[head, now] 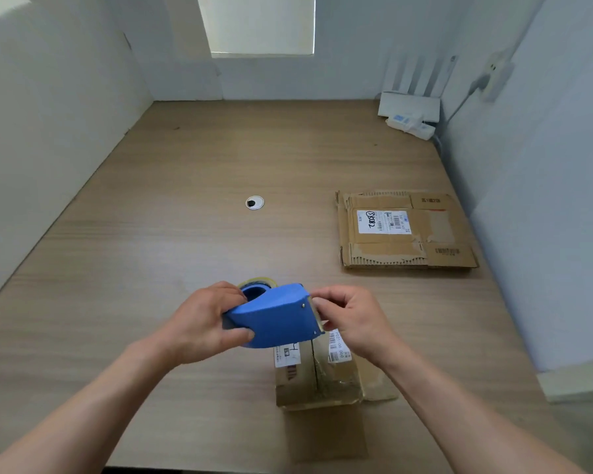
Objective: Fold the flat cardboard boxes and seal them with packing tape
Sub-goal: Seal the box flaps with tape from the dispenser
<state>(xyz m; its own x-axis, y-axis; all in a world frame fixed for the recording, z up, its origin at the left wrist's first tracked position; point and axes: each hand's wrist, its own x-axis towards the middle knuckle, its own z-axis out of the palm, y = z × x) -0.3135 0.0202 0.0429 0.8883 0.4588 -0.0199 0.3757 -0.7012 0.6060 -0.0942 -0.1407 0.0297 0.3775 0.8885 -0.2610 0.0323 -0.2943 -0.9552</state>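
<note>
Left hand point(199, 323) grips the blue plastic tape dispenser point(278, 316), right hand point(353, 319) pinches its tape end point(319, 319), over the folded brown cardboard box point(319, 381) at the bench's point(151, 234) near edge. The tape could curl back onto itself.

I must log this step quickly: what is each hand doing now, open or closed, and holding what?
Left hand: closed, grips the blue tape dispenser.
Right hand: closed, pinches the tape end at its front.
</note>
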